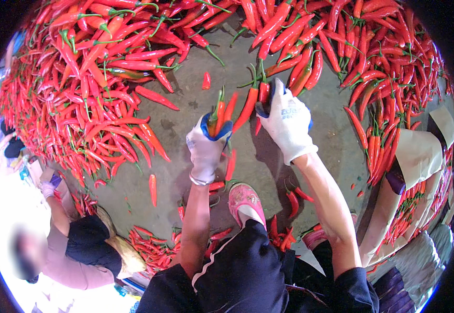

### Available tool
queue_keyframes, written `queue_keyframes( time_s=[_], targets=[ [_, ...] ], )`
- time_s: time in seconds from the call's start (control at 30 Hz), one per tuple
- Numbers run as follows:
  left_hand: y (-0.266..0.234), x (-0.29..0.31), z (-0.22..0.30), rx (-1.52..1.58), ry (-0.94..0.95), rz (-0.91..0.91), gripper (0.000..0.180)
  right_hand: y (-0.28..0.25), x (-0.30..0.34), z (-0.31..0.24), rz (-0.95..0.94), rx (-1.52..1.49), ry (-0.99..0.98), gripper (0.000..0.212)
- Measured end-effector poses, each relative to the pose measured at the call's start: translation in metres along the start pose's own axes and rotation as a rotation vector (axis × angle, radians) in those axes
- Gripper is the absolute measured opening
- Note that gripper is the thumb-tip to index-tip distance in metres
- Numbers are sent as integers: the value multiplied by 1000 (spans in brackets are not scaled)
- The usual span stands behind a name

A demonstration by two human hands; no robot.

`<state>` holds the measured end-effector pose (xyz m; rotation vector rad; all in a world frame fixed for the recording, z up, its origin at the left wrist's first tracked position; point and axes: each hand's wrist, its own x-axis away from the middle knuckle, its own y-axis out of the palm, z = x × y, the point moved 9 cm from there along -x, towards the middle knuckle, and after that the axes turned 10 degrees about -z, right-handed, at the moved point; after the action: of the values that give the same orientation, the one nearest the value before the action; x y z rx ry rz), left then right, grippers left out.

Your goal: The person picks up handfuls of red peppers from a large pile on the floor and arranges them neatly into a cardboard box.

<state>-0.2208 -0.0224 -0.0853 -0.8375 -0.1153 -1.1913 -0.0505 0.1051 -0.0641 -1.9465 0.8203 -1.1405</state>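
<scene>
My left hand (205, 152), in a white glove with a blue palm, is closed around a few red chili peppers (220, 113), their green stems pointing up. To its right, my gloved right hand (291, 124) pinches a red chili pepper (263, 93) between thumb and fingers. Another long chili pepper (248, 104) hangs just beside those fingertips; whether it is gripped too I cannot tell. Past my right hand lies the lower edge of a large heap of red chili peppers (289, 36).
A big pile of chili peppers (96, 94) covers the left, another (383, 57) the far right. At the right stands a paper-lined container (420, 151) of peppers. Loose peppers lie on the grey floor (185, 99) near my pink shoe (246, 201). Another person (75, 255) sits at the lower left.
</scene>
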Motion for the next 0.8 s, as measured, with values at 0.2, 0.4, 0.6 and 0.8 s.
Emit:
queue_keyframes(
  time_s=[0.2,0.4,0.6,0.8],
  targets=[
    [15,21,-61,949,-134,-87,25,4,10,10,-92,66,20,63],
    [1,18,-12,660,71,-90,35,-2,8,11,-70,2,17,54],
    [7,32,42,-381,546,-321,53,-24,33,20,170,-514,-103,40],
    [23,32,18,-761,550,-448,55,14,6,-19,-12,-199,-30,51]
  ],
)
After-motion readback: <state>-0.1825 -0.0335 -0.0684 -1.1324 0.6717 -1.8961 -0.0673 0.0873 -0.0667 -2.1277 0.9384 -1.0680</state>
